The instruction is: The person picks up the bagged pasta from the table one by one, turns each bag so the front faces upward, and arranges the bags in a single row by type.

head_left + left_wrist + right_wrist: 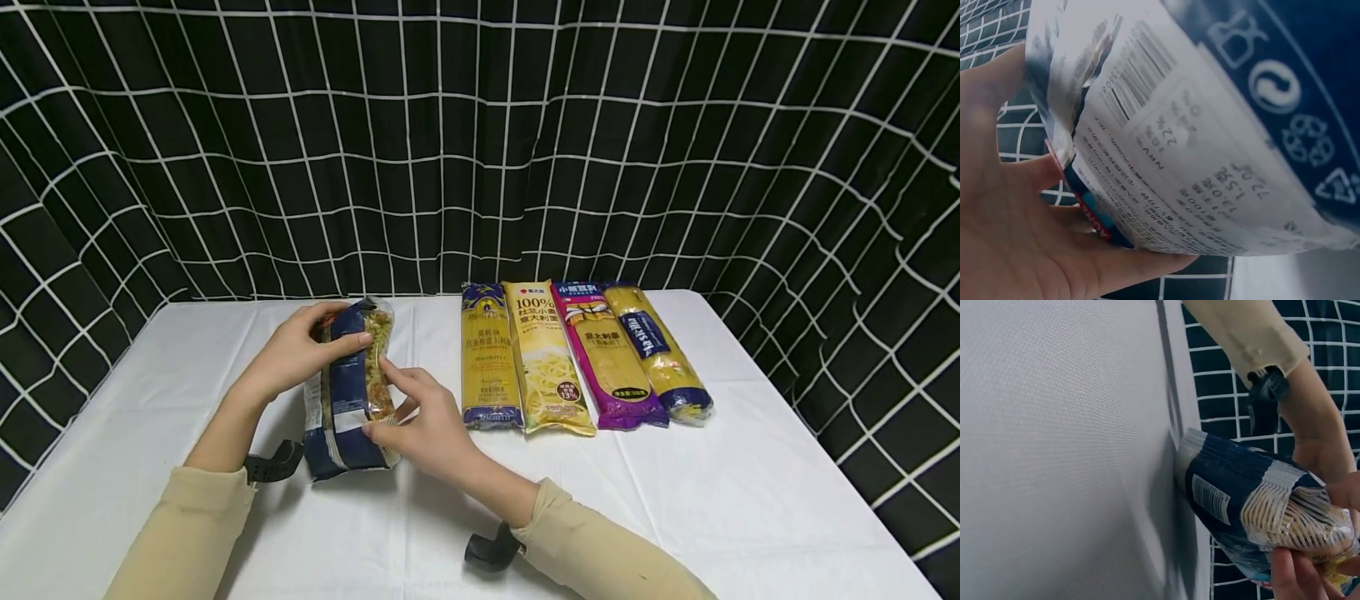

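Note:
A dark blue bag of pasta (347, 396) with a clear side window, showing short multicoloured pieces, stands tilted over the left part of the white table. My left hand (296, 348) grips its upper left part, thumb across the front. On the bag's right side, my right hand (431, 425) holds the lower edge between thumb and fingers. The left wrist view looks closely at the white label panel (1160, 150) with a barcode and printed text. Seen from the right wrist, the bag (1229, 481) shows its crimped end and striped clear film, with fingertips at the film.
To the right lie several packs side by side: a yellow spaghetti pack (489, 358), a cream pack (551, 358), a purple-pink pack (611, 358) and a clear pack with a blue label (658, 354). Behind the white table (442, 533) hangs a black curtain (480, 150) with white grid lines.

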`<state>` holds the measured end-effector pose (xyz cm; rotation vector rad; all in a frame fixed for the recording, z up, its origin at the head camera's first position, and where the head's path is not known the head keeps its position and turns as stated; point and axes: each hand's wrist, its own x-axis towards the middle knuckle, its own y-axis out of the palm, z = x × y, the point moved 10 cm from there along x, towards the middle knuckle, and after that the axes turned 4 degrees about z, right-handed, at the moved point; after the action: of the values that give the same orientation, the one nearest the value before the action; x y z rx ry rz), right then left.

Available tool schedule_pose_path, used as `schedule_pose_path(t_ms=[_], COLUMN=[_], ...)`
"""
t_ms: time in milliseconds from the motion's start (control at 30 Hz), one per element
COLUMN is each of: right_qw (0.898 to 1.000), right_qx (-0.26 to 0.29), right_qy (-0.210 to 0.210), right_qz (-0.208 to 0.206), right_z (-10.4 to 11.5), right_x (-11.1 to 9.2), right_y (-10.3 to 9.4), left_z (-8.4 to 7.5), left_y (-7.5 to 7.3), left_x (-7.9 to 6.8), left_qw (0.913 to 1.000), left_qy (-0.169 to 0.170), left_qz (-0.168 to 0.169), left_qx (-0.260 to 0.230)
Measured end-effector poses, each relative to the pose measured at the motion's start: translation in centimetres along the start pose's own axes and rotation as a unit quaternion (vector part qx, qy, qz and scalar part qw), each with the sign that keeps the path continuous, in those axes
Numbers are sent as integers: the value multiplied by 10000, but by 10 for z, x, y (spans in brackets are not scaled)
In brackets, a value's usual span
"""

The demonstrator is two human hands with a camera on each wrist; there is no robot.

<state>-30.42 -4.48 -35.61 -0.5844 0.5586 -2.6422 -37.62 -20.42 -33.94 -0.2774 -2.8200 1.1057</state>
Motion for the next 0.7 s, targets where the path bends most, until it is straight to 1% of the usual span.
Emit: schedule_pose_path(t_ms=[133,300,433,500,533,600,667,700], right_qw=[9996,9967,9920,9891,9883,9870,9857,9849], right_qx=[204,640,1117,1318,1355,1390,1387,1401], right_qy=[169,480,582,651,690,785,939,996], right_qz=[65,154,49,-51,-108,-194,-206,-193], right_z=[-4,-15,-23,-18,-16,-21,-27,-33], right_x=[0,2,4,3,3,3,4,5], right_y=[2,6,4,-1,-3,-6,-6,-4], left_z=[0,1,0,0,0,0,0,0], left_y=[-3,-9,-11,-12,-11,-10,-9,-9], left_x=[0,-1,-2,-2,-1,0,1,1], left_qw=[9997,9991,9983,9973,9967,9957,9947,9942], left_qy=[76,182,279,318,340,361,397,422], left_qz=[-189,-354,-347,-320,-305,-296,-320,-334], left_qx=[-106,-115,-384,-587,-672,-800,-893,-927])
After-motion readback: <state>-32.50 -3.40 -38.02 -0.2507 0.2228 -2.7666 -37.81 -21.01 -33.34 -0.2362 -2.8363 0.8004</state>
